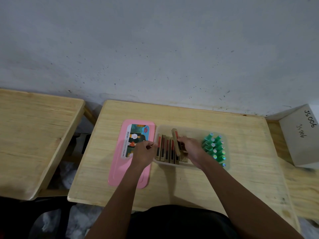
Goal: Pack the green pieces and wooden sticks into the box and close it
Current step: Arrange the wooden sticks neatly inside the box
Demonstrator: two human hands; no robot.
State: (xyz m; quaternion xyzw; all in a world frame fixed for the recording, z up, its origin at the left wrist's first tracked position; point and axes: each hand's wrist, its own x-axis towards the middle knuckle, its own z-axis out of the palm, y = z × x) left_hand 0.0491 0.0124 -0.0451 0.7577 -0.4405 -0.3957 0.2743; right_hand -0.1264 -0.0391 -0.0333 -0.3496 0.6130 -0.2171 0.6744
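Forearms reach from the near edge over the table. Right hand grips one wooden stick, tilted above the row of sticks lying in the clear box. Left hand curls at the box's left wall, bracing it. Green pieces packed at right. Pink lid lies beside, off. Risk: tilted stick jams across the row, lid won't seat.

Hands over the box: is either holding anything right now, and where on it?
The right hand grips a tilted wooden stick by its lower half, upper end free. The left hand rests at the box edge; any grip there cannot be told.
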